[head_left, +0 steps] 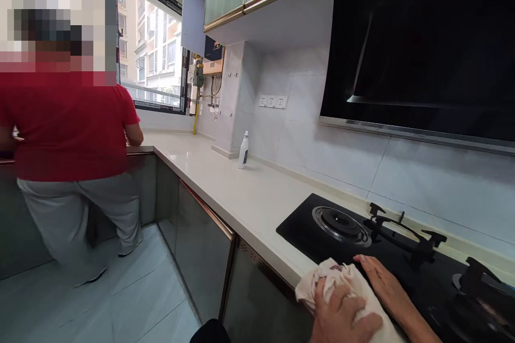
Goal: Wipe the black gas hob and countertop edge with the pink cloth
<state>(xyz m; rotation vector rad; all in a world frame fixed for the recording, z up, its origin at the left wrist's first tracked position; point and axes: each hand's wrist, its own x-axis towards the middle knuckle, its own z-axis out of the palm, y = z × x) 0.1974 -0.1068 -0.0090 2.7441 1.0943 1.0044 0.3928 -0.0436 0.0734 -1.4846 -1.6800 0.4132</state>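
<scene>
1. On my feed, the pale cloth (336, 273) lies bunched at the desk (241, 198) front edge, around 5 o'clock in view.
2. The left hand (344, 311) presses down on it, fingers spread; the right hand (382, 284) lies flat against it, fingers together, not pinching.
3. A black gas hob (298, 230) sits just beside, at 1 o'clock from the cloth.
4. A white bottle (243, 150) stands at 11 o'clock; farther off at 10 o'clock, a person in a red shirt (68, 128) stands before a window (153, 43).

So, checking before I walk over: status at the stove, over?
Left hand on crumpled off-white cloth; right hand beside it. Cloth at front edge of black gas hob. Black metal pan support just ahead.
</scene>
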